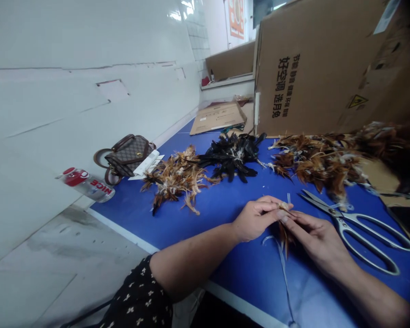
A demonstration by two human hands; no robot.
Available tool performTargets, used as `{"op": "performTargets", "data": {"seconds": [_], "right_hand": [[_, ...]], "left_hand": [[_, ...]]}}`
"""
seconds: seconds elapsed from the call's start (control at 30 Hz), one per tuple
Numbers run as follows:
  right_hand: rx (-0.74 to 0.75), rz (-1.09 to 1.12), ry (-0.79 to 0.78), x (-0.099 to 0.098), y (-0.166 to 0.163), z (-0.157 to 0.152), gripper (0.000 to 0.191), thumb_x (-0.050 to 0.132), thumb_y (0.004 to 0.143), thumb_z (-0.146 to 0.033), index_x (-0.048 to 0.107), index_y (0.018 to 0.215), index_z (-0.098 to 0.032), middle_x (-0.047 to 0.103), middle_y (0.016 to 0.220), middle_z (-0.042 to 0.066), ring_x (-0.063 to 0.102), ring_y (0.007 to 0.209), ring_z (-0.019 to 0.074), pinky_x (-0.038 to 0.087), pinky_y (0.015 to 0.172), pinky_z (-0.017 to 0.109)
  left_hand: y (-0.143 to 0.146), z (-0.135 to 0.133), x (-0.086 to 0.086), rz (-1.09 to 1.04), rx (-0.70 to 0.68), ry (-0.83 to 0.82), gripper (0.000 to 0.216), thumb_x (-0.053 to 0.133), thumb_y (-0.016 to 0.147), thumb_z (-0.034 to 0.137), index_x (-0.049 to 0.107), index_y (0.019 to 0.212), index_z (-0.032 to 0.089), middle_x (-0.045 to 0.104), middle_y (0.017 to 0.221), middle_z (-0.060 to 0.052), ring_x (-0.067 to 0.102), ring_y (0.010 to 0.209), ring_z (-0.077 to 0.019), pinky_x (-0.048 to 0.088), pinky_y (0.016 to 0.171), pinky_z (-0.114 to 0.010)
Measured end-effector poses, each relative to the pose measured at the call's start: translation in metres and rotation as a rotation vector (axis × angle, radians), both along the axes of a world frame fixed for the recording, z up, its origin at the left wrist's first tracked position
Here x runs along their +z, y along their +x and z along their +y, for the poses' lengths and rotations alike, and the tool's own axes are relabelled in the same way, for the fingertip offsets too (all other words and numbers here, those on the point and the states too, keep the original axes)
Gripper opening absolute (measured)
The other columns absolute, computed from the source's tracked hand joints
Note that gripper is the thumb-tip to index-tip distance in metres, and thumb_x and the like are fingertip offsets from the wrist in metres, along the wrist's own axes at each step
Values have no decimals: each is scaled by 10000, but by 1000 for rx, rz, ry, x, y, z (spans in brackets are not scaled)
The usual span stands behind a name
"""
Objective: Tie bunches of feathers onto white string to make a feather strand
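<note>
Left hand (254, 219) and right hand (316, 234) meet above the blue surface (215, 214), and both are grasping, with thumb and fingers pinched together, one small bunch of brown feathers (284, 238). This bunch is between the two hands; its pale upper end shows at the fingertips, and its feathers hang down below them. Just below the hands a thin pale string (283, 262) makes a curve and then runs down toward the near edge; whether it is joined to the bunch, I cannot tell. Beside the right hand lie big scissors (341, 218), their blades slightly apart and pointing to the far side, their metal handles toward the right. Farther away, three feather heaps are spread in a row: a light brown heap (179, 177) on the left, a black heap (235, 157) in the middle, and a reddish brown heap (319, 161) on the right, which is near to the scissors. Behind this last heap a large cardboard panel (310, 82) with printed characters stands upright. Along the wall, at the left, are a patterned handbag (130, 157) with some white paper (148, 165) against it, and a clear bottle (90, 184) with a red cap.
</note>
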State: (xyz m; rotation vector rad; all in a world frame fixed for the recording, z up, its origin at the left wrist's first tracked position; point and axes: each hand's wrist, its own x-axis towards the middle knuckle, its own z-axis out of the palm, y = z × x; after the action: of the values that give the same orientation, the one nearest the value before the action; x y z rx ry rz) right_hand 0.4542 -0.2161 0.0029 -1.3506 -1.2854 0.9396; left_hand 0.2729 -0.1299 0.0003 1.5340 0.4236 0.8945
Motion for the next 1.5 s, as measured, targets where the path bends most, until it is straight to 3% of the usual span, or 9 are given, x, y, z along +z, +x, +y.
{"op": "performTargets", "data": {"seconds": [0.23,0.5,0.67,0.8,0.93,1.03,1.13,1.27,1.5], "right_hand": [[5,21,-23,2,0,-5,584,828,861,-806,864,806,-226,740,732,40,653,741,218,581,728,351],[139,254,-97,2,2,-7,567,834,921,-723,770,726,-194,634,643,23,542,639,167,474,635,322],[242,335,-154,2,2,-7,486,903,875,-665,833,840,-186,659,687,22,510,605,145,445,596,312],[281,334,-144,1,3,-8,457,894,902,-635,843,869,-182,670,701,20,519,612,139,444,603,301],[188,252,-74,-4,7,-8,421,882,929,-611,842,1009,-200,717,781,28,597,695,171,512,675,314],[71,232,-16,-8,13,-6,415,824,979,-629,818,1064,-223,685,753,11,603,714,179,522,684,305],[9,202,-35,-6,15,-5,476,771,997,-689,772,902,-223,615,675,-6,532,626,152,458,582,278],[38,82,-99,1,11,-4,533,901,849,-736,793,872,-215,601,612,-21,494,555,132,411,513,263],[-166,135,-2,-11,13,-4,469,926,853,-675,841,1008,-241,645,619,-17,538,539,138,439,501,266]], "left_hand": [[-1,-1,4,13,-71,-62,460,846,963,619,906,1093,181,809,1220,-156,705,1305,-299,478,1284,-486],[1,-7,4,-66,-84,-204,546,858,908,715,819,765,189,807,1170,-145,698,1312,-288,461,1281,-483],[-2,-6,7,-72,-151,-286,470,943,846,652,886,854,186,761,1163,-139,705,1103,-234,580,1019,-401],[-2,-5,7,-68,-183,-329,455,974,826,603,922,980,178,731,1199,-141,657,881,-159,566,810,-351],[0,-2,2,-80,-40,-278,401,982,821,582,917,927,200,753,1113,-115,694,1108,-224,563,1064,-405],[1,0,-3,-59,71,-208,378,962,850,570,911,923,202,764,1066,-94,700,1115,-211,505,1182,-432],[2,0,-6,-12,137,-125,404,935,870,591,897,905,191,765,1043,-94,703,1057,-197,530,1118,-410],[5,-2,-7,-21,149,-92,423,926,865,613,885,891,193,770,1021,-93,713,1043,-202,538,1093,-402],[9,1,-2,-154,325,-487,542,1024,686,646,820,838,167,761,868,-36,651,836,-145,523,888,-325]]}}
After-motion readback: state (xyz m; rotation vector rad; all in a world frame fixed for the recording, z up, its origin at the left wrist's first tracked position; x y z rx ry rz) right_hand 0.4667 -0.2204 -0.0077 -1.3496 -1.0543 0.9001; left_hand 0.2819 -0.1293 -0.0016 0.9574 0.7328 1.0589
